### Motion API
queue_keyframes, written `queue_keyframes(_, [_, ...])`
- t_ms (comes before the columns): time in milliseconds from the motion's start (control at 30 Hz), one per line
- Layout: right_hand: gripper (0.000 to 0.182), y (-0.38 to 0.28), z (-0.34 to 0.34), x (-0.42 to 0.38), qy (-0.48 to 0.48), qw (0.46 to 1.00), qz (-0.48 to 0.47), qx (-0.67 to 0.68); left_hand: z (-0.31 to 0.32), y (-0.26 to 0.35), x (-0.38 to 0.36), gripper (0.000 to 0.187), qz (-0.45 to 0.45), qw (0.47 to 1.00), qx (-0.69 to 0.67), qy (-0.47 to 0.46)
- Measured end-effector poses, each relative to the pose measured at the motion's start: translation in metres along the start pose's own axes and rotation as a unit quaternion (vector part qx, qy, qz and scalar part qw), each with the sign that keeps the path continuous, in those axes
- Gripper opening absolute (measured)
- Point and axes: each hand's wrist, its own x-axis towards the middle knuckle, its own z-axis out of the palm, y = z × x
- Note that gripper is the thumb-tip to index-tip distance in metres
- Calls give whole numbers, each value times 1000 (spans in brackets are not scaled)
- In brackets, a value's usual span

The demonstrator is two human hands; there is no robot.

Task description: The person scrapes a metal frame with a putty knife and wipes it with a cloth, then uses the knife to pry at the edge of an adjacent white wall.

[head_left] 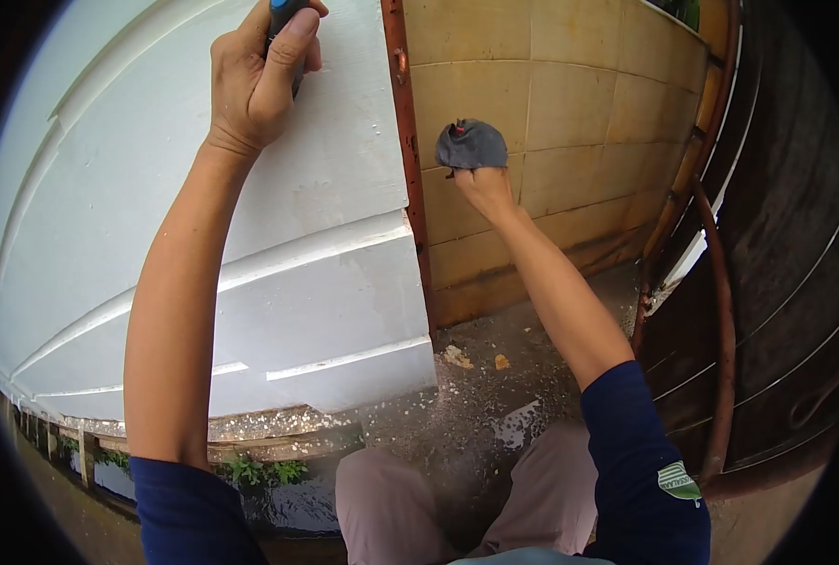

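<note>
My left hand point(250, 99) is raised against the white-painted wall point(316, 188), its fingers closed round a dark handle with a blue end point(282, 11). The top of that tool runs out of view, so its working end is hidden. Farther right, my right hand point(487, 185) reaches forward in front of the tan tiled wall point(570, 104). It grips a crumpled dark grey cloth point(478, 146), which covers most of the fingers. A small red bit point(460, 127) shows at the cloth's upper left.
A rusty metal post point(410, 141) separates the white wall from the tiles. At right stands a dark gate point(787, 282) with a rusty frame. Pale flecks and chips point(457, 357) lie on the wet ground. Lower left, a water-filled ditch point(297, 508) has green plants point(264, 469).
</note>
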Motion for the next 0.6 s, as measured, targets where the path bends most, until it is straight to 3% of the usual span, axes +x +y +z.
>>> queue_keyframes(100, [18, -38, 9, 78, 25, 998, -32, 40, 2, -2, -1, 39, 2, 1000, -3, 9])
queue_keyframes(167, [15, -52, 31, 107, 51, 998, -26, -5, 3, -4, -2, 40, 19, 1000, 8, 22])
queue_keyframes(267, [13, -60, 55, 110, 104, 988, 80, -83, 7, -5, -5, 39, 44, 998, 25, 47])
queue_keyframes(433, [16, -41, 66, 106, 117, 988, -52, -89, 12, -9, -8, 37, 84, 992, 42, 81])
queue_keyframes(533, [16, -41, 64, 93, 94, 992, -73, -31, 13, -8, -7, 34, 109, 990, 43, 78])
queue_keyframes(600, [18, -45, 65, 95, 103, 993, -64, -18, 22, 0, -12, 27, 49, 993, -53, 93])
